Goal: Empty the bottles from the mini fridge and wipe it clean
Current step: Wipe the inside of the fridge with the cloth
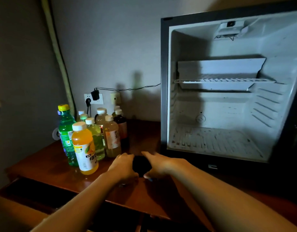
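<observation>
Fridge (pixel 228 97) stood emptied, right of frame; bottles (pixel 94 131) clustered left on bench (pixel 44 161), clearing access. Left hand (pixel 122 166) and right hand (pixel 158 164) together gripped dark cloth (pixel 141 164), probably readying wipe.

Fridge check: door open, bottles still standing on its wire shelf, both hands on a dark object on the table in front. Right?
Not quite. The head view shows the fridge open with its wire shelf bare; the bottles stand on the table to its left. Both the left hand and right hand are on the dark object.
</observation>
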`<state>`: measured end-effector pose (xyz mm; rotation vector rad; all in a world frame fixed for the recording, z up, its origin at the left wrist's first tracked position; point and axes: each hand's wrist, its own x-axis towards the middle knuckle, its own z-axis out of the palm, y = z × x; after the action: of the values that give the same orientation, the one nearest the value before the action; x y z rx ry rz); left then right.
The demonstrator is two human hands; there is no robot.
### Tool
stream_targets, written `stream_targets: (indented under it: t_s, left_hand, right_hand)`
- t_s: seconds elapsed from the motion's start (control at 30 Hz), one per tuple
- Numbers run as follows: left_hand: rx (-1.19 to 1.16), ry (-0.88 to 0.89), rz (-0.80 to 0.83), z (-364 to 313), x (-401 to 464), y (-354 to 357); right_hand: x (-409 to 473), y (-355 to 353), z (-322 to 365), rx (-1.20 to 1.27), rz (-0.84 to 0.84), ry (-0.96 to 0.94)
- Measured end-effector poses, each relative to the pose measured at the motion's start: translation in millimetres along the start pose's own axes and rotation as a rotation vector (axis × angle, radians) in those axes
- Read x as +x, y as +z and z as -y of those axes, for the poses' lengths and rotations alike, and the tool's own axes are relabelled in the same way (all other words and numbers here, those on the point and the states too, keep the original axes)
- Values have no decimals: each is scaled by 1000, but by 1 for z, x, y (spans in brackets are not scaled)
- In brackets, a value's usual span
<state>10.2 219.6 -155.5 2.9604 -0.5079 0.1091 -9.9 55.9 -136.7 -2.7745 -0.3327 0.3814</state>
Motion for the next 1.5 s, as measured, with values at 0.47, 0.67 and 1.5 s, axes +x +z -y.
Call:
stream_targets:
  t_s: [0.47,0.67,1.5]
  left_hand:
    - [-30,17,67,-21,-10,4]
    - [-258,-5,-48,-34,-17,-7]
    - [-816,154,-264,-186,9,-2]
  right_hand:
    - [-25,6,-21,0,-95,-27]
    - [-25,6,-31,264,-143,53]
    - [-74,-29,-90,1328,-634,348]
